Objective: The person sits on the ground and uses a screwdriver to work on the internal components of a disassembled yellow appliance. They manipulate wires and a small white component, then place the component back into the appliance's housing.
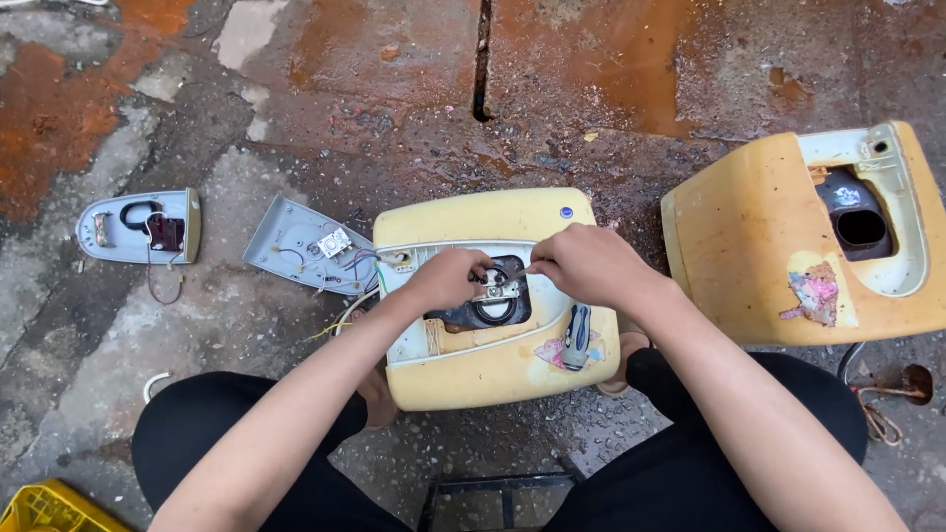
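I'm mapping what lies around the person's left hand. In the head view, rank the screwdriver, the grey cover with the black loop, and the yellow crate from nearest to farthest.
From the left hand:
1. Screwdriver, right, lying on the yellow casing.
2. Grey cover, far left on the ground.
3. Yellow crate, bottom-left corner.

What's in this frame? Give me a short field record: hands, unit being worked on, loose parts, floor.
left hand: fingers on a small metal part at the dark round opening
right hand: fingers pinched at the same part, from the other side
unit: yellow casing, lying between the person's knees
tool: screwdriver lying on the casing, untouched
second casing: yellow, to the right, apart
loose parts: grey cover with wires beside the unit; second grey cover further left
crate: yellow, bottom left corner
floor: wet, rust-stained concrete
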